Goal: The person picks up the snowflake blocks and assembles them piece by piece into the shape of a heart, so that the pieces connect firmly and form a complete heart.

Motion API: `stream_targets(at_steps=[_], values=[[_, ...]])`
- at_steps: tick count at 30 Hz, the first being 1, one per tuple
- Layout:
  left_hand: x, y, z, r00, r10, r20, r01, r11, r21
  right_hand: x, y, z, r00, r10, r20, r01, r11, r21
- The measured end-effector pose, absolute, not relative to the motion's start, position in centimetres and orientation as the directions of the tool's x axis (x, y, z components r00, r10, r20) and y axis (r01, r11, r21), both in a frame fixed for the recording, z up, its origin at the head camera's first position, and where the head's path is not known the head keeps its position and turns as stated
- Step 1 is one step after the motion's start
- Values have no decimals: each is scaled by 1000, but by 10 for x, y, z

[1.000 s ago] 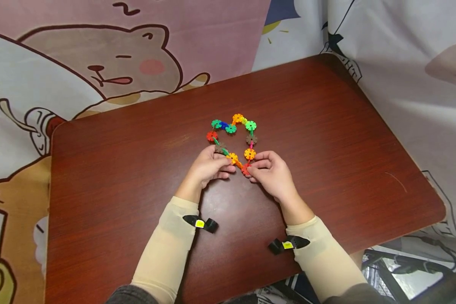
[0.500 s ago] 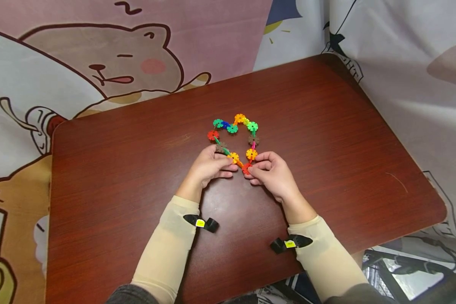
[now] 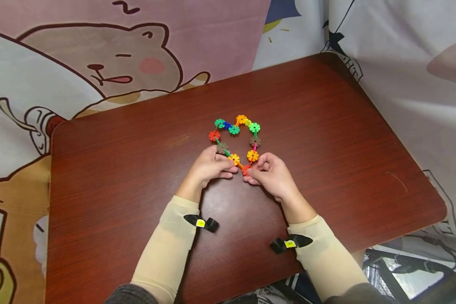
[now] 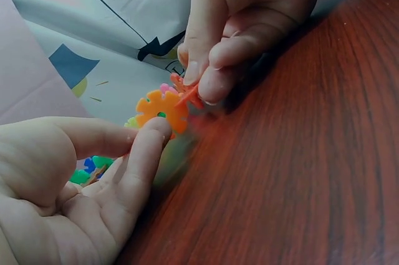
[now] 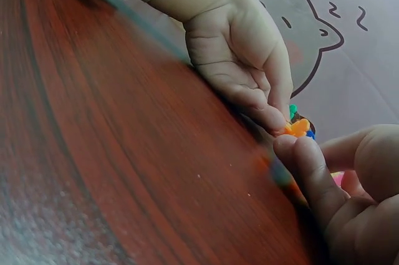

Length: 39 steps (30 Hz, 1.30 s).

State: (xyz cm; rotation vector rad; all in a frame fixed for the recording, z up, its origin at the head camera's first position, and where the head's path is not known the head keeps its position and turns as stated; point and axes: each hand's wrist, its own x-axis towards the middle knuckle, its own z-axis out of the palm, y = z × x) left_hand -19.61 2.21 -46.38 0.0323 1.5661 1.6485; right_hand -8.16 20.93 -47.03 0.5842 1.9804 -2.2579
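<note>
A closed loop of snowflake building discs (image 3: 254, 127), slotted together in several colours, forms a heart with its point toward the person. My left hand (image 3: 209, 167) pinches the heart's lower left side at a yellow disc (image 3: 234, 160). At the bottom point, my right hand (image 3: 275, 177) holds a red disc (image 3: 245, 170) between thumb and fingers. The left wrist view shows an orange disc (image 4: 149, 106) at the left fingertips, right beside the red disc under the right thumb. Fingers hide most of the loop in the right wrist view, where an orange disc (image 5: 298, 129) shows.
The brown wooden table (image 3: 346, 147) extends around both hands. Printed cloth (image 3: 213, 42) hangs along its back and sides. Each sleeved forearm wears a black strap with a small camera (image 3: 211, 225). A dark metal frame (image 3: 399, 270) stands beyond the front right edge.
The loop has shifted slightly to the right. The right index finger has drawn away from the yellow-orange disc above the red one. Both hands keep their grip, with the left almost still.
</note>
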Motion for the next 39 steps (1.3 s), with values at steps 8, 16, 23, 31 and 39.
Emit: stream_targets(at_steps=[8, 16, 23, 31, 39], values=[[-196, 21, -465, -639, 579, -506, -534, 140, 834, -78, 199, -471, -925, 204, -321, 257, -287, -923], [-198, 20, -464, -628, 594, -502, -548, 121, 828, -77, 191, -473, -919, 272, -287, 183, -349, -919], [-196, 21, -463, -645, 580, -497, -549, 101, 830, -77, 184, -475, -896, 366, -250, 99, -383, -918], [-195, 19, -460, -654, 563, -506, -564, 84, 822, -79, 170, -477, -867, 438, -239, 24, -442, -897], [-196, 20, -462, -649, 564, -511, -560, 102, 822, -79, 174, -476, -877, 406, -256, 100, -369, -924]])
